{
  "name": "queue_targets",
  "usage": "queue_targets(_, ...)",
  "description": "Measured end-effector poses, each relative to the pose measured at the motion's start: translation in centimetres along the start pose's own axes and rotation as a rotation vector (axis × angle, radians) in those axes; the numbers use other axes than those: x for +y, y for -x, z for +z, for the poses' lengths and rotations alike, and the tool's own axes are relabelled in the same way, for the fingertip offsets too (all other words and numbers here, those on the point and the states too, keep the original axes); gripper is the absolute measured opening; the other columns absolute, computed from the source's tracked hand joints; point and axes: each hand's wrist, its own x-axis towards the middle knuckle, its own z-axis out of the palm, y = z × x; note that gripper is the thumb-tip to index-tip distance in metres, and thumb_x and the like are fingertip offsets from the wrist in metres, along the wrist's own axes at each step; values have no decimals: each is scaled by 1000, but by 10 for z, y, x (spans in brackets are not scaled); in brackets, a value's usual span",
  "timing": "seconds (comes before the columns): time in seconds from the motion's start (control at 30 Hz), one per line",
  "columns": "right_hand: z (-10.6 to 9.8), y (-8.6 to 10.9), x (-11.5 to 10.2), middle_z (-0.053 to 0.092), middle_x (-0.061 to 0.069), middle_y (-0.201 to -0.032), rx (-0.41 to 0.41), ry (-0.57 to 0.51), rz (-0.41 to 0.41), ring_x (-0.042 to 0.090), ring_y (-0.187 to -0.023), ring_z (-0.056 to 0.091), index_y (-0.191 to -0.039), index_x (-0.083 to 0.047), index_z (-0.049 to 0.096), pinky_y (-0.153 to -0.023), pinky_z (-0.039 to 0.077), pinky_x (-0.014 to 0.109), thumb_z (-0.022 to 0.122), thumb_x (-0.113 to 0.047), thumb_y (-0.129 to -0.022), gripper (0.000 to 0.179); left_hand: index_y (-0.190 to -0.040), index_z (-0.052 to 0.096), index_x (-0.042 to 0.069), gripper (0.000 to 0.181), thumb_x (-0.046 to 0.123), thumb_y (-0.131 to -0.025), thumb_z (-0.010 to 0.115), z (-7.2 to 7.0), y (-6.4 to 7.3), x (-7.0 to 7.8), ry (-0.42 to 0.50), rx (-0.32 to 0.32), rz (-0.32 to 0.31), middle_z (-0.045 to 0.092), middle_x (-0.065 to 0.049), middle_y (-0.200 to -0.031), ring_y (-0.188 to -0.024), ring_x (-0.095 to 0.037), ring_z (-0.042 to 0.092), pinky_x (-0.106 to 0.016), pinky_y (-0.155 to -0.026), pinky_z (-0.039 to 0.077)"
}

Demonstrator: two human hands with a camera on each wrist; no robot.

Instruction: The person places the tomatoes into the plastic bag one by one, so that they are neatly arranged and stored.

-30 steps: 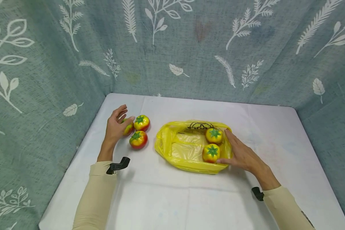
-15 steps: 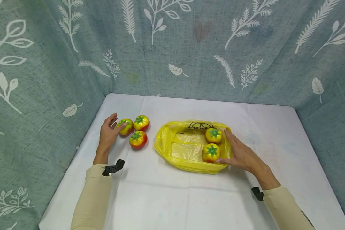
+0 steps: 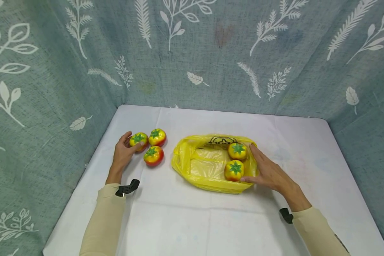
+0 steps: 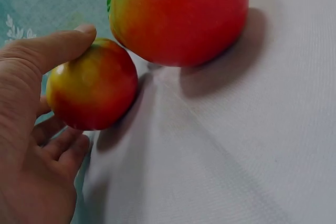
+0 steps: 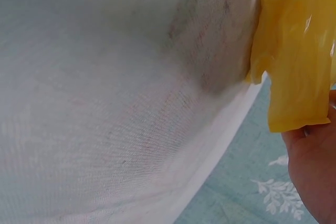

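My left hand (image 3: 123,150) holds a red-and-yellow tomato (image 4: 94,85) at the left of the table, thumb across its near side and fingers round the far side. The tomato appears to rest on the table. Two more tomatoes stand beside it, one behind (image 3: 158,137) and one in front (image 3: 153,156). At the right end of a yellow plastic bag (image 3: 208,184), my right hand (image 3: 272,170) touches its rim with thumb and fingers spread apart. Inside that end sit two tomatoes (image 3: 238,151). In the right wrist view the bag hides most of the right fingers.
A white cloth (image 3: 204,227) covers the table. The bag lies mouth up, its left part spread wide. Blue-grey curtains (image 3: 185,85) with white leaf prints hang behind and at both sides.
My left hand has moved down and left from above the leftmost tomato, then closed round it. My right hand and the bag have stayed where they were.
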Motion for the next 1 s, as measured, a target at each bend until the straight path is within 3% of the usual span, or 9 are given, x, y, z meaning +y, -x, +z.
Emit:
queue_targets(0.3, 0, 0, 0, 12, 16, -168, 4, -3, -8, 45, -145, 30, -164, -19, 1, -106, 38, 66, 72, -75, -75, 127, -157, 33, 3, 81, 26, -92, 76, 2, -2, -6, -10, 5, -4, 39, -20, -157, -144, -33, 37, -45, -119, 29)
queue_targets(0.6, 1, -1, 2, 11, 13, -168, 7, -15, -13, 43, -147, 28, -164, -20, 1, -108, 37, 65, 72, -75, -76, 126, -155, 39, 7, 72, 29, -95, 72, 3, -3, -7, -32, 34, -17, 44, -18, -153, -140, -31, 42, -44, -117, 34)
queue_targets(1.0, 0, 0, 1, 11, 13, -168, 12, -15, -14, 43, -146, 29, -164, -20, 2, -108, 38, 64, 73, -74, -75, 126, -155, 39, 8, 73, 35, -95, 72, 2, -6, -6, -28, 38, -39, 45, -16, -154, -139, -30, 42, -44, -117, 34)
